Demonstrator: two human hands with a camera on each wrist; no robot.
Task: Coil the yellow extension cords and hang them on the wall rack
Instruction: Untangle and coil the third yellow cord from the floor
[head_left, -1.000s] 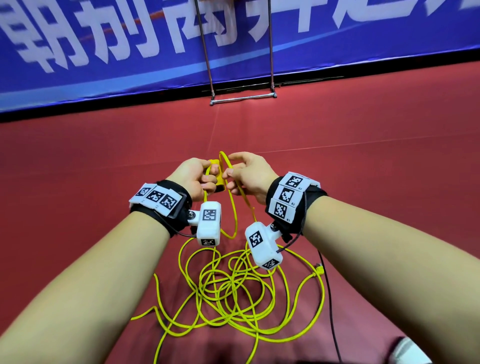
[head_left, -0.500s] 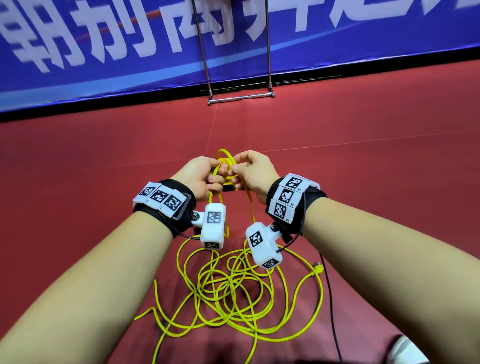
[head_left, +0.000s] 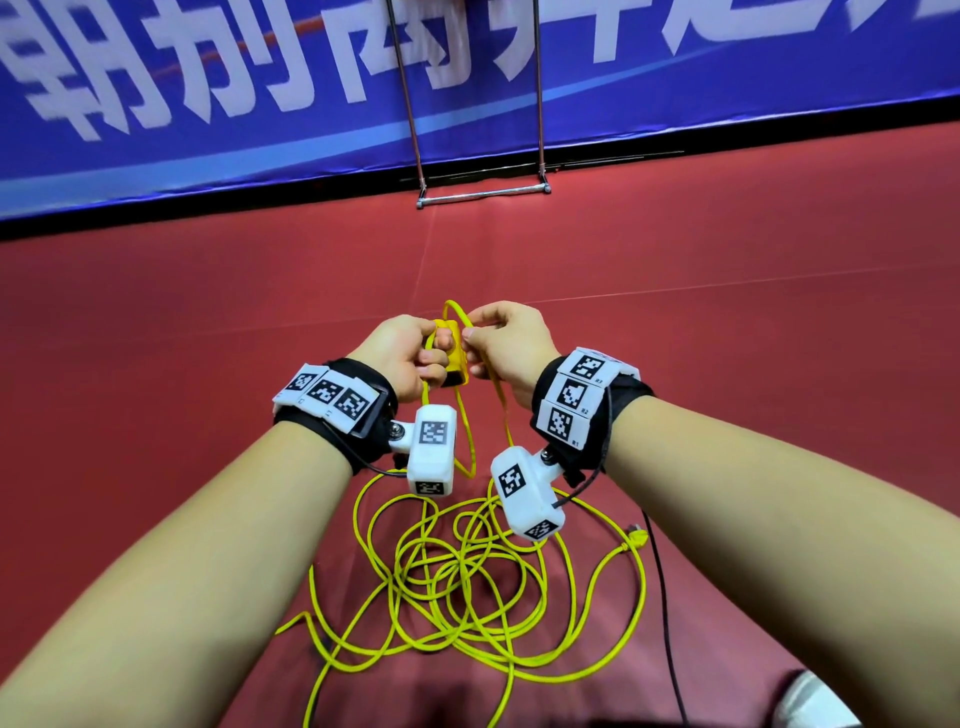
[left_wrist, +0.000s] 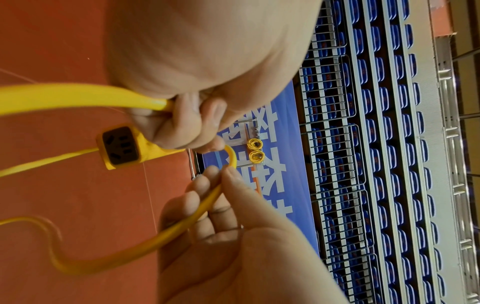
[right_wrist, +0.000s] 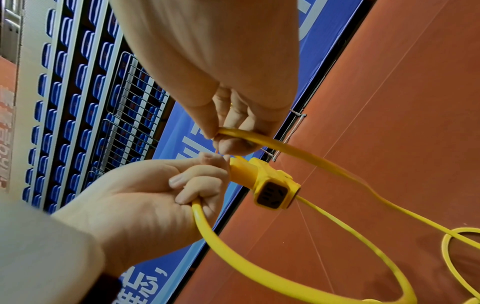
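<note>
Yellow cord lies mostly loose in a tangled heap on the red floor, just below the person's raised arms, so coiling of this one has barely begun. The left hand is curled around the socket end together with a first small turn of cord, while the right hand pinches the next stretch of cord between thumb and fingertips just beside it, apparently shaping a loop. The plug end rests on the floor at the right edge of the heap. In the left wrist view, two finished yellow coils already hang on the wire rack against the blue banner, well away from the hands. By my judgement, nearly the whole length must yet be gathered into loops, then carried to the rack and hung.
</note>
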